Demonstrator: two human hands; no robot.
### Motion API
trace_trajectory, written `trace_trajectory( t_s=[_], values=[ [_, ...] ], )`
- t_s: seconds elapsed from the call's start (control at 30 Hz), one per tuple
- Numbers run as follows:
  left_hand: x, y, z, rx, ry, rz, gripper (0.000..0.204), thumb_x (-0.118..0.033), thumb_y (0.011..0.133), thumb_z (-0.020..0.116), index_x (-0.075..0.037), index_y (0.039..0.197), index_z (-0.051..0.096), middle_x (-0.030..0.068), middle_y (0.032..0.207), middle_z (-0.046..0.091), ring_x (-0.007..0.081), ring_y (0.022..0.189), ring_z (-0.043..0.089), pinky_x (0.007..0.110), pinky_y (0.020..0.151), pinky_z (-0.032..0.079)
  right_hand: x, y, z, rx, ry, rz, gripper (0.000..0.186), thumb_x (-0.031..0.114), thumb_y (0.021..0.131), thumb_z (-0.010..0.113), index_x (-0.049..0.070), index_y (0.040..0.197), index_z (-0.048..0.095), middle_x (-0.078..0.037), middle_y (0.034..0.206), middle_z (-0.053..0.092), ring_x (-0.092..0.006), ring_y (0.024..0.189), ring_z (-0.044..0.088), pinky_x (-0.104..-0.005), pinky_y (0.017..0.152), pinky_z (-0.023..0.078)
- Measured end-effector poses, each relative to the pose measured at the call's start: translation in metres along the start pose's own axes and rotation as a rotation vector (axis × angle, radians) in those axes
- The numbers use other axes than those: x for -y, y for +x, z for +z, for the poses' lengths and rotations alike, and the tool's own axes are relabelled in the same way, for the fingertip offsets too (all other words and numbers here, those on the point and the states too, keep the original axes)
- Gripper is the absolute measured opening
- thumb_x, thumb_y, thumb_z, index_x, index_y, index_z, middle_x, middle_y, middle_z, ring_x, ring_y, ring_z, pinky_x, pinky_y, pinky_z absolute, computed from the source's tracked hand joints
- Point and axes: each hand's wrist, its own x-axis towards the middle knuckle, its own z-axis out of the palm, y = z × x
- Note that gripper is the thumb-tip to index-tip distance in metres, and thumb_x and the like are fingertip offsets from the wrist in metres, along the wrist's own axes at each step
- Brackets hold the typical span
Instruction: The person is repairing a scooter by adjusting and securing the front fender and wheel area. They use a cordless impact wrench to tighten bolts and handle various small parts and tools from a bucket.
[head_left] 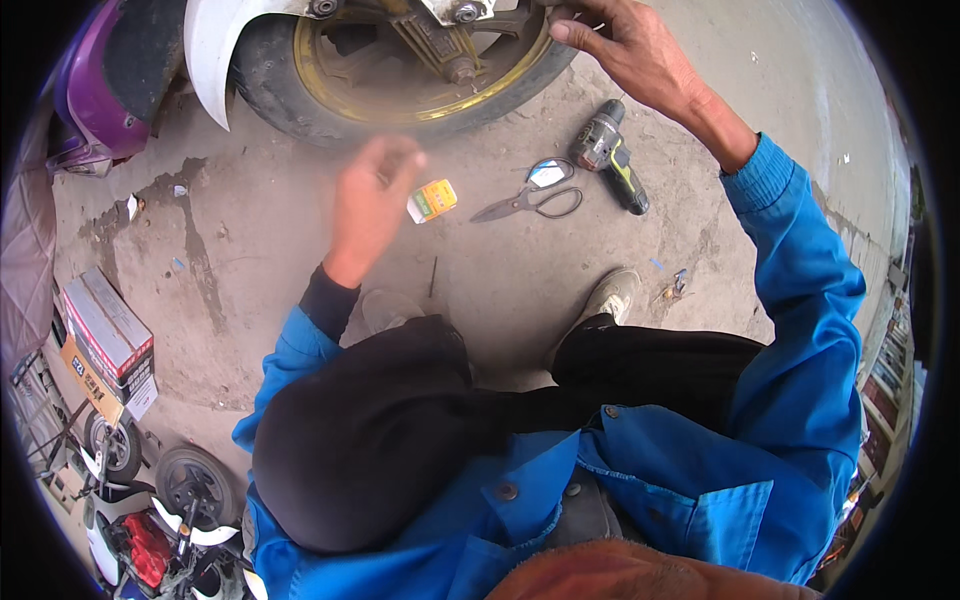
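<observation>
A wheel with a black tyre (pixel 275 95) and a yellow rim (pixel 480 98) stands at the top. At its right side, my right hand (pixel 640 60) grips the tyre's edge with thumb and curled fingers, partly cut off by the frame. My left hand (pixel 370 205) is in the air below the tyre, smeared by motion, its fingers bent. I cannot make out anything in it. Just right of it lies a small yellow-and-white box (pixel 432 201). Black-handled scissors (pixel 525 202) rest on the ground, a small white-and-blue packet (pixel 547 174) by their handles. A cordless drill (pixel 610 155) lies beside them.
A white fender (pixel 210 50) and a purple vehicle panel (pixel 95 90) stand at upper left. A thin dark rod (pixel 433 277) lies between my feet and the box. Cardboard boxes (pixel 110 330), a loose wheel (pixel 195 487) and motorbike parts (pixel 150 545) fill the left side.
</observation>
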Motion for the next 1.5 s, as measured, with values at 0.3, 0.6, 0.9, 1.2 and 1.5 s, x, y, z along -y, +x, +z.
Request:
trace_trajectory(
  t_s=[0.3, 0.6, 0.9, 1.2, 1.5],
  values=[
    [0.057, -0.05, 0.153, 0.409, 0.686, 0.429, 0.04, -0.016, 0.088, 0.078, -0.001, 0.121, 0.063, 0.0142, 0.122, 0.061, 0.0312, 0.104, 0.068, 0.048, 0.083, 0.06, -0.058, -0.218, 0.025, 0.792, -0.285, 0.624, 0.083, 0.027, 0.089, 0.084, -0.001, 0.154, 0.039, -0.029, 0.127, 0.064, -0.0489, 0.116, 0.067, -0.055, 0.099, 0.056],
    [0.076, -0.063, 0.101, 0.454, 0.781, 0.182, 0.028, -0.009, 0.087, 0.07, 0.001, 0.111, 0.061, 0.0181, 0.105, 0.066, 0.0329, 0.097, 0.072, 0.042, 0.074, 0.06, -0.079, -0.217, 0.067, 0.459, 0.028, 0.842, 0.09, 0.025, 0.086, 0.084, 0.0, 0.154, 0.031, -0.035, 0.138, 0.058, -0.0507, 0.126, 0.061, -0.0517, 0.107, 0.051],
    [0.087, -0.114, 0.019, 0.392, 0.683, -0.253, 0.03, -0.011, 0.082, 0.074, -0.001, 0.109, 0.068, 0.0158, 0.095, 0.074, 0.0351, 0.094, 0.074, 0.044, 0.082, 0.056, -0.13, -0.223, 0.062, 0.955, -0.122, 0.773, 0.097, 0.022, 0.086, 0.085, -0.009, 0.159, 0.029, -0.03, 0.116, 0.07, -0.0473, 0.106, 0.069, -0.0501, 0.097, 0.054],
    [0.012, -0.169, -0.039, 0.176, 0.261, -0.575, 0.02, -0.015, 0.087, 0.067, 0.0, 0.097, 0.075, 0.0232, 0.106, 0.078, 0.0428, 0.105, 0.074, 0.052, 0.089, 0.058, -0.126, -0.167, 0.035, 1.189, 0.079, 1.142, 0.088, 0.017, 0.088, 0.087, 0.009, 0.159, 0.036, -0.012, 0.094, 0.07, -0.0195, 0.07, 0.065, -0.0375, 0.05, 0.05],
    [-0.165, -0.356, -0.166, -0.39, -0.169, -0.969, 0.038, -0.027, 0.097, 0.063, 0.004, 0.119, 0.06, 0.0328, 0.112, 0.071, 0.0526, 0.11, 0.066, 0.058, 0.096, 0.052, 0.109, -0.098, -0.01, 0.997, 0.386, 0.762, 0.042, 0.018, 0.094, 0.075, -0.006, 0.128, 0.067, -0.014, 0.091, 0.075, -0.0205, 0.08, 0.072, -0.0354, 0.073, 0.058]
  ],
)
